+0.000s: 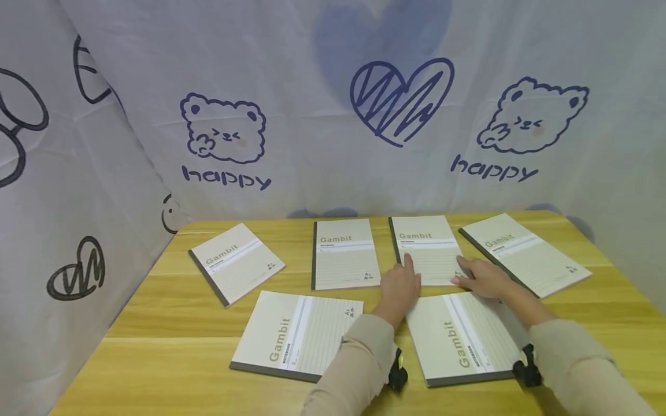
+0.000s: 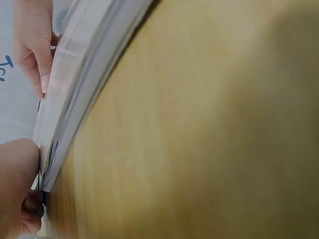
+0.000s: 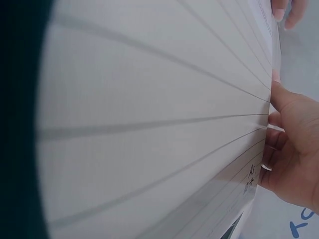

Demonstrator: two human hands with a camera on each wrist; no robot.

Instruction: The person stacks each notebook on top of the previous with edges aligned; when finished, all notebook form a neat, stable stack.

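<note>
Several pale notebooks marked "Gambit" lie spread on a table. Both hands are at the upright notebook (image 1: 424,228) right of centre in the back row. My left hand (image 1: 399,289) rests at its lower left, the index finger stretched out on the cover; its other fingers are partly hidden. At that notebook's lower right corner, my right hand (image 1: 484,278) holds the edge between thumb and fingers. A sideways notebook (image 1: 458,335) lies just below the hands. In the right wrist view, a lined cover (image 3: 149,89) fills the foreground, with my right hand (image 3: 296,139) beyond it.
To the left in the back row are an upright notebook (image 1: 343,260) and a slanted notebook (image 1: 236,263). Another slanted notebook (image 1: 525,254) lies at the right. A sideways notebook (image 1: 296,332) sits at front left. Printed white cloth (image 1: 312,144) hangs behind the wooden table (image 1: 171,346).
</note>
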